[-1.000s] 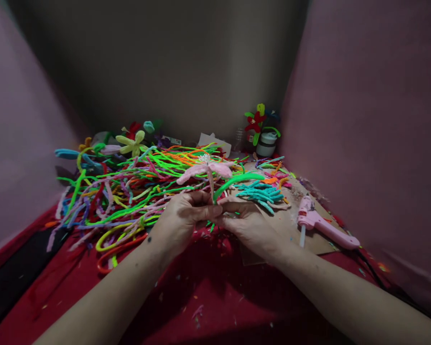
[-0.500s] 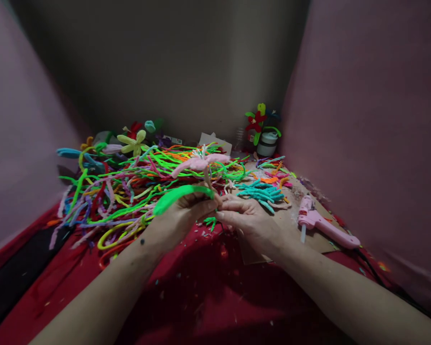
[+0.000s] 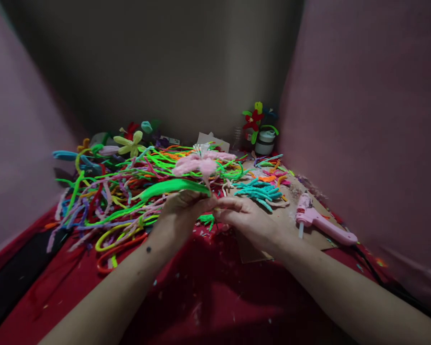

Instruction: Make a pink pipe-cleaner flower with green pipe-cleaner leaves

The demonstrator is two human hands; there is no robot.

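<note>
Item 1, pink pipe-cleaner flower point(image 3: 201, 164): I see it held upright over the middle of the scene, its petals spread just above both hands and its thin stem running down into the pinch between them.

Item 2, left hand point(image 3: 182, 205): fingers closed around the base of the flower stem, where a bright green pipe cleaner point(image 3: 165, 188) meets it; the green length sweeps out to the left over the hand.

Item 3, right hand point(image 3: 244, 216): closed too, thumb and forefinger pinched at the same point on the stem, fingertips touching those of the left hand.

Item 4, heap of loose pipe cleaners point(image 3: 111, 191): many colours, mostly neon green, orange, purple and pink, piled behind and to the left of the hands.

Item 5, bundle of teal pipe-cleaner pieces point(image 3: 260, 191): lying on a sheet of cardboard point(image 3: 290, 225), just beyond the right hand.

Item 6, pink glue gun point(image 3: 323, 225): resting on the cardboard, to the right of the right hand and apart from it.

Item 7, finished flowers: a yellow-green one point(image 3: 129, 141) at the far left of the heap; a red one point(image 3: 253, 120) standing in a small white jar point(image 3: 266, 143) at the back.

Item 8, red cloth point(image 3: 208, 292): covers the tabletop beneath my forearms, speckled with small clippings.
</note>
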